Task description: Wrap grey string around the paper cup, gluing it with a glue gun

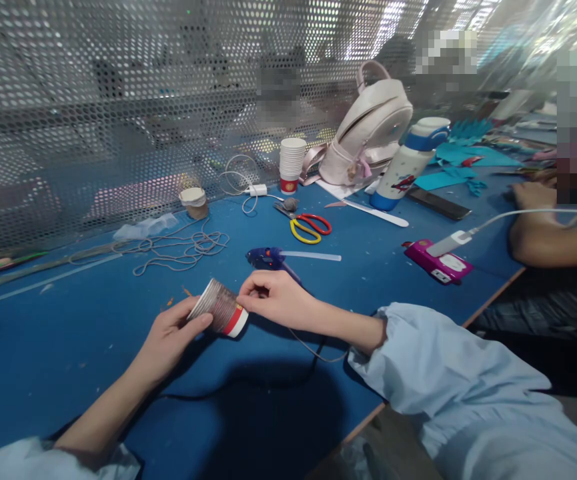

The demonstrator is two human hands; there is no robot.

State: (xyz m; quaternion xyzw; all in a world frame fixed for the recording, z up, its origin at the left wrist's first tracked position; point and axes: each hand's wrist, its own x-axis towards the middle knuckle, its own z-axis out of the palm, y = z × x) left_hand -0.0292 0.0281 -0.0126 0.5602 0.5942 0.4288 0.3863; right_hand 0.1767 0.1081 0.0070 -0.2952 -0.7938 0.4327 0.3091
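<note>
My left hand (175, 337) is closed around a paper cup (224, 308) tilted on its side. Grey cord is wound round much of the cup, while a red band and white end stay bare at the right. My right hand (273, 300) pinches at the cup's right side, on the grey cord (313, 352), which trails out below the wrist toward me. Just behind my right hand lies a blue glue gun (265, 257) with a clear glue stick in its back; that hand partly covers the gun.
Scissors (309, 227), a cord tangle (193, 247), a small cord-wrapped cup (195, 202) and stacked paper cups (292, 163) lie beyond. A backpack (363, 130), bottle (408, 163) and purple power bank (438, 262) stand right. A black cable (218, 393) crosses the front. Another person's arm (558, 237) rests right.
</note>
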